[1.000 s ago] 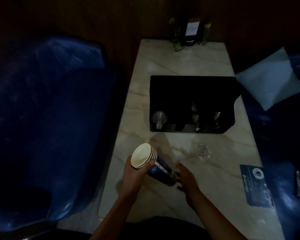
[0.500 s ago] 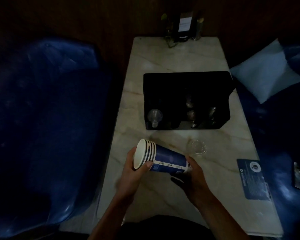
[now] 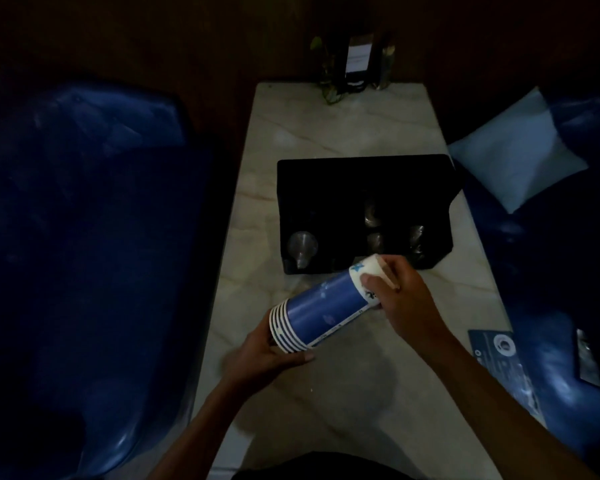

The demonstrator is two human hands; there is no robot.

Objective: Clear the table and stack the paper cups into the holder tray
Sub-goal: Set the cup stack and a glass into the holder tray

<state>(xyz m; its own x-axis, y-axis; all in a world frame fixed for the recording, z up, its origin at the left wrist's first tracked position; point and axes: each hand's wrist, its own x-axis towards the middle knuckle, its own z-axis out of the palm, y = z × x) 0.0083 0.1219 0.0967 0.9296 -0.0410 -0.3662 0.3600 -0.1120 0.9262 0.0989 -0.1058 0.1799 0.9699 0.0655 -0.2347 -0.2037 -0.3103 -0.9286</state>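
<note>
Both hands are on the cups (image 3: 321, 311), a nested blue stack lying tilted in the air just above the table (image 3: 326, 140), rims low on the left, base high on the right. The left hand (image 3: 267, 355) cups the rim end, fingers curled under it and thumb along the bottom edge. The right hand (image 3: 400, 296) grips the white base end, thumb pressed on the side and fingers wrapped over the top. That base end sits right at the near edge of the black tray (image 3: 364, 174), which rests mid-table with a clear cup (image 3: 302, 245) in its left slot and dim glassy shapes to the right. A blue card (image 3: 499, 358) lies at the table's right edge.
</note>
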